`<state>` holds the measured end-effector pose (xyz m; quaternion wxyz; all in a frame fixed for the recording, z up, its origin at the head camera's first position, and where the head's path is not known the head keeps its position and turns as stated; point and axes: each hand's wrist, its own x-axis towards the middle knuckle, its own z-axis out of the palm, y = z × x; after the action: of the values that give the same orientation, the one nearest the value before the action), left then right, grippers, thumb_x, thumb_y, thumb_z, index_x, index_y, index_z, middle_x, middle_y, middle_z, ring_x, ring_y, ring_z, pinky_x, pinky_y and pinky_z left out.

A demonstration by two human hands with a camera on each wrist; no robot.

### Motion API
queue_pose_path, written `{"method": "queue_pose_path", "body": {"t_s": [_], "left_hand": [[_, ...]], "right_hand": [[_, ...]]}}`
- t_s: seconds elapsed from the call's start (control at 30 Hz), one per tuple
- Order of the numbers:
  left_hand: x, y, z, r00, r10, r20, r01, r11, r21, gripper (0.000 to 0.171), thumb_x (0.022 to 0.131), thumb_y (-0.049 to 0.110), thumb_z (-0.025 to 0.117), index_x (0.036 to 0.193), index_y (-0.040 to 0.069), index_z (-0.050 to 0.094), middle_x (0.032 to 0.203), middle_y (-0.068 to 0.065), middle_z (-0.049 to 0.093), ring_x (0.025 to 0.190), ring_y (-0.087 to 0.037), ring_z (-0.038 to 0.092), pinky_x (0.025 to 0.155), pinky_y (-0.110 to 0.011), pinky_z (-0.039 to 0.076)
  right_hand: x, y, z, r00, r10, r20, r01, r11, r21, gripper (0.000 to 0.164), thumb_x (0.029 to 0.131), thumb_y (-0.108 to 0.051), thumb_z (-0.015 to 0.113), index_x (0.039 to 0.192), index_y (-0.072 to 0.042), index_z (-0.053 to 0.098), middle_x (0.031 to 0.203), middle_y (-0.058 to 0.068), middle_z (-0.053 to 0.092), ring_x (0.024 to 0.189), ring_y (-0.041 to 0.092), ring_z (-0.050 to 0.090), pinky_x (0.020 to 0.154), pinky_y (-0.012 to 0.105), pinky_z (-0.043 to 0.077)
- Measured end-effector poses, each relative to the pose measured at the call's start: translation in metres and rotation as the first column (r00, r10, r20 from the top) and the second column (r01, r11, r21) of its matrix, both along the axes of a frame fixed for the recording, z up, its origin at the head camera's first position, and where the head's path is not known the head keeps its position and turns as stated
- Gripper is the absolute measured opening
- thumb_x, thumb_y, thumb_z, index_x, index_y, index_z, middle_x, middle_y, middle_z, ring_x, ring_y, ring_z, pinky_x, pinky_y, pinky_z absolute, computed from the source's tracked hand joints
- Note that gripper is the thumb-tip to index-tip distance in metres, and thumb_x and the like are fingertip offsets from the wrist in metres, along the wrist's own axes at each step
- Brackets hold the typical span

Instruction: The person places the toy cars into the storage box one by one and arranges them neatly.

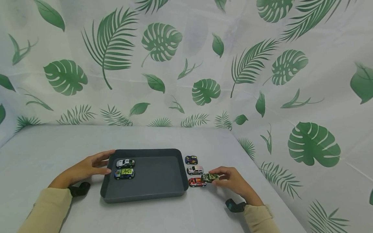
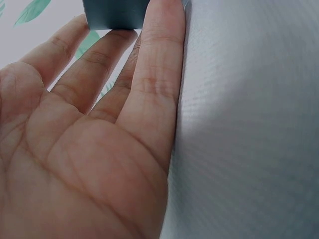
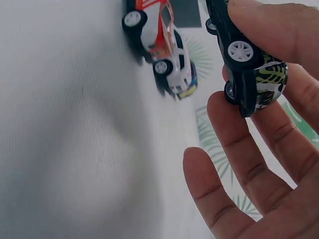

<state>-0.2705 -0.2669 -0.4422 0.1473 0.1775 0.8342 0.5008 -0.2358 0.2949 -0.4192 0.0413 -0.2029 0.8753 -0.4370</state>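
My right hand pinches a green camouflage toy car between thumb and fingers; in the right wrist view its dark underside and white-spoked wheels show. The held car is raised over the table, close beside a red toy car. My left hand rests against the left side of a dark grey tray, its fairly straight fingers touching the wall. Inside the tray, at its left, stand a white-and-black toy car and a blue-and-yellow-green toy car.
Right of the tray, a white toy car and a dark purple toy car line up behind the red one. A white cloth covers the table. Leaf-printed curtain hangs at the back and right.
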Motion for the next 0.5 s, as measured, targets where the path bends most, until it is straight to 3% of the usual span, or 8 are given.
{"method": "queue_pose_path", "body": {"t_s": [0.5], "left_hand": [[0.000, -0.001, -0.001, 1.000, -0.014, -0.013, 0.015, 0.999, 0.031, 0.094, 0.101, 0.021, 0.079, 0.171, -0.001, 0.022, 0.171, -0.039, 0.020, 0.150, -0.066, 0.031, 0.113, -0.075, 0.040]], "right_hand": [[-0.001, -0.020, 0.004, 0.995, 0.081, -0.053, -0.083, 0.996, -0.023, 0.033, 0.094, -0.005, 0.083, 0.123, 0.008, 0.076, 0.122, 0.021, 0.075, 0.107, 0.007, 0.067, 0.092, 0.030, 0.060]]}}
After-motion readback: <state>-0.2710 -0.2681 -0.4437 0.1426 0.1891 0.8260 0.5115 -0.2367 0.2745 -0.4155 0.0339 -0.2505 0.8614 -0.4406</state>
